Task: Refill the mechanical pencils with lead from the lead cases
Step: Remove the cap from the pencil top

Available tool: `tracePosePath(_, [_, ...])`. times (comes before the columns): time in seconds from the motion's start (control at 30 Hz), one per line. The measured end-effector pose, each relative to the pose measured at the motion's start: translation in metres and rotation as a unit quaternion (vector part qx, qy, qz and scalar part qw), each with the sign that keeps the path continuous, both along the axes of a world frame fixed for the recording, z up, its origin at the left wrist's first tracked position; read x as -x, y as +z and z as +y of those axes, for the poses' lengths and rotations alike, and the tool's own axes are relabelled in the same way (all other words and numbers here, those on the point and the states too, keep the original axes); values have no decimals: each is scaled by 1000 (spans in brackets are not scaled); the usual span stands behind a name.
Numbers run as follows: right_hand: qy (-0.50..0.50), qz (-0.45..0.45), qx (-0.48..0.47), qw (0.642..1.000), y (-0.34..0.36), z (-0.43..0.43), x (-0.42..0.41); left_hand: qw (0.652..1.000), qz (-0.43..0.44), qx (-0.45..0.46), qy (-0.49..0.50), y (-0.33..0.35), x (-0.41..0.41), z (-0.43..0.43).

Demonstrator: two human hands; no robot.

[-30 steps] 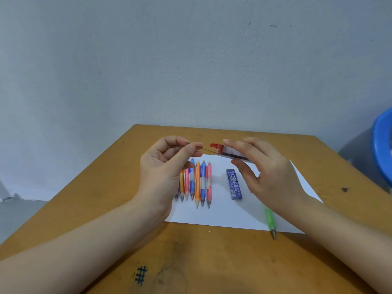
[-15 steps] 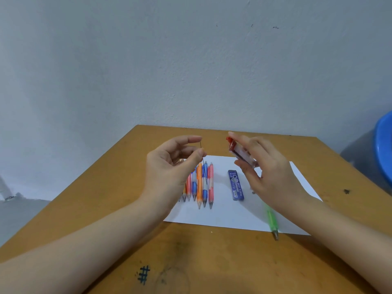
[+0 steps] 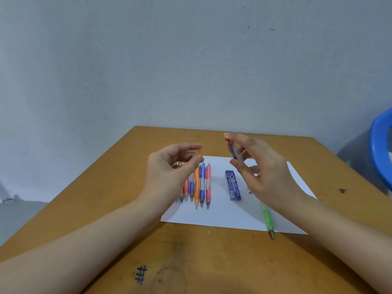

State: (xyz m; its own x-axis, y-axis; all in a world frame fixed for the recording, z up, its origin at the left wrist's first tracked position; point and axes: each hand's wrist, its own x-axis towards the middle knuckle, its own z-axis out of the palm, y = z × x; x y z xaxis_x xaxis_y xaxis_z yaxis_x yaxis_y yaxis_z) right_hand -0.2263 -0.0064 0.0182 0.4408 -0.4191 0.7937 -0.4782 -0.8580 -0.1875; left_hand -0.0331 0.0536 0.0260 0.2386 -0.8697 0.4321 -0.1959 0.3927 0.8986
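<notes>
Now that the lead (image 3: 200,152) is clear of the red-capped lead case (image 3: 234,151), the left hand (image 3: 169,172) pinches it upright, while the right hand (image 3: 267,172) grips the case.

Blue lead case (image 3: 233,185) — green pencil (image 3: 267,220), white paper (image 3: 229,215).

1. A plain, pale grey-white wall (image 3: 191,60) fills the upper half of the view. Its paint is slightly uneven, with a few small dark specks (image 3: 271,29) near the top right.
2. A wooden desk (image 3: 212,262) with an ochre-brown top stands with its far edge against the wall.
3. The top is worn. A dark hash sign (image 3: 141,274) is inked near the front edge, with faint scribbles just beside it. A small dark blotch (image 3: 342,190) lies near the right side.
4. At the left, a strip of grey floor (image 3: 17,219) meets the wall.
5. A blue plastic object (image 3: 379,149) is cut off by the right edge, and what it is cannot be told.
6. The light is soft and even.
</notes>
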Motion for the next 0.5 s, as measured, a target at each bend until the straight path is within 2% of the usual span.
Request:
tracePosePath(0.13, [1,-34,-54,998,1,-1,-1,1000,6,2,3,-1,-1,-1])
tracePosePath(0.27, [16,-78,-150,986,5,3,-4,1000,1,-1,6,-1,-2,-2])
tracePosePath(0.5, [73,-176,-347,918,7,3,-9,1000,1,-4,17,-2,-2,-2])
